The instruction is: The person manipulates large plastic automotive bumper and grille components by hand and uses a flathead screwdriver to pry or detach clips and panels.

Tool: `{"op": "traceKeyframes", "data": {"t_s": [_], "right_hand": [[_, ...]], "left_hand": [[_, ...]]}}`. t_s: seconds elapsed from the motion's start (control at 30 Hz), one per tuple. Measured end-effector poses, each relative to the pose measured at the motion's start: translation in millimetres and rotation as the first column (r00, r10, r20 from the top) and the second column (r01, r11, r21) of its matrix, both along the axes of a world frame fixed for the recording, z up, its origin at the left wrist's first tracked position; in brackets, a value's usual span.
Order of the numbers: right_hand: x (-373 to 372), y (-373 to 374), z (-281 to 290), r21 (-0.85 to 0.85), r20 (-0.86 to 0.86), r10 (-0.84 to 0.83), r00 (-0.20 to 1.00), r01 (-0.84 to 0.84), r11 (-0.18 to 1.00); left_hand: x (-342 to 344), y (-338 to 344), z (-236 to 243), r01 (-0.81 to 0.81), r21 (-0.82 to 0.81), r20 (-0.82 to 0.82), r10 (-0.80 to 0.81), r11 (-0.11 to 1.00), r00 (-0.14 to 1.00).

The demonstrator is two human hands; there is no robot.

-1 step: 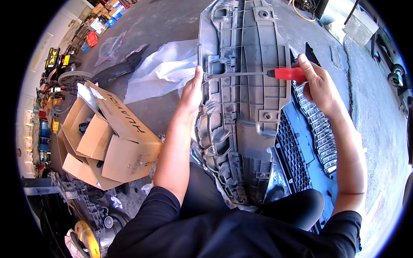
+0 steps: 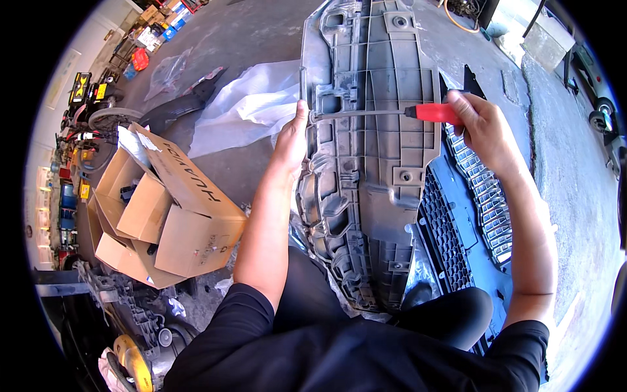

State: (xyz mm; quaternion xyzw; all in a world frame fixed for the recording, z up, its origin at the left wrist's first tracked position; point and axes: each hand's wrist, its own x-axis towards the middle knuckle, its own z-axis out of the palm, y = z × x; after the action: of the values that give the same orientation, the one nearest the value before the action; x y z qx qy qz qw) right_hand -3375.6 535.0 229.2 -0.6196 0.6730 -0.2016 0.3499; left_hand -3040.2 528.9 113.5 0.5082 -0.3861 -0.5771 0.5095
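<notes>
A long grey, dusty plastic panel (image 2: 392, 72) with ribs and mounting holes stands in front of me, between my legs. My left hand (image 2: 292, 140) grips its left edge, thumb upward, where the metal shaft of a screwdriver meets that edge; the tip is hidden at the hand. My right hand (image 2: 483, 130) is closed round the red handle (image 2: 432, 112) of the screwdriver, at the panel's right side, with the shaft lying horizontally across the ribs.
An open cardboard box (image 2: 189, 236) sits at left beside plastic sheeting (image 2: 235, 98). Mesh grille parts (image 2: 477, 196) lie at right. Metal parts and a yellow tool (image 2: 137, 359) are at lower left; boxes, tools and a wheel line the far left. An orange hose (image 2: 457, 23) lies at top right.
My right thumb has bent down over the red handle from a more upright position. My left hand and the panel look the same.
</notes>
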Motion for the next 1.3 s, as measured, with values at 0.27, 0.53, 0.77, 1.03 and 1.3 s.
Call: {"op": "traceKeyframes", "data": {"t_s": [0.27,0.53,0.77,1.03,1.3], "right_hand": [[-1.1,0.9,-16.2,-0.17,0.356,-0.027,0.934,0.093,0.981],[-7.7,-10.1,-43.9,-0.31,0.331,0.131,0.935,-0.024,0.951],[-6.1,-3.7,-62.3,-0.137,0.512,0.042,0.858,0.034,0.99],[-2.5,14.4,-59.8,-0.01,0.267,0.155,0.951,-0.159,0.987],[-8.5,19.9,-51.2,0.239,0.403,0.137,0.905,-0.249,0.939]], "left_hand": [[-0.3,-0.4,0.5,-0.018,0.006,0.073,0.018,1.0,0.997],[-3.7,7.2,5.9,-0.157,0.017,0.087,0.155,0.987,0.984],[-9.9,8.1,9.8,-0.145,-0.031,0.173,0.148,0.989,0.974],[-3.1,1.6,-6.2,-0.102,-0.041,0.07,0.104,0.994,0.992],[2.2,-0.9,-10.4,-0.06,0.024,-0.016,0.06,0.998,0.998]]}}
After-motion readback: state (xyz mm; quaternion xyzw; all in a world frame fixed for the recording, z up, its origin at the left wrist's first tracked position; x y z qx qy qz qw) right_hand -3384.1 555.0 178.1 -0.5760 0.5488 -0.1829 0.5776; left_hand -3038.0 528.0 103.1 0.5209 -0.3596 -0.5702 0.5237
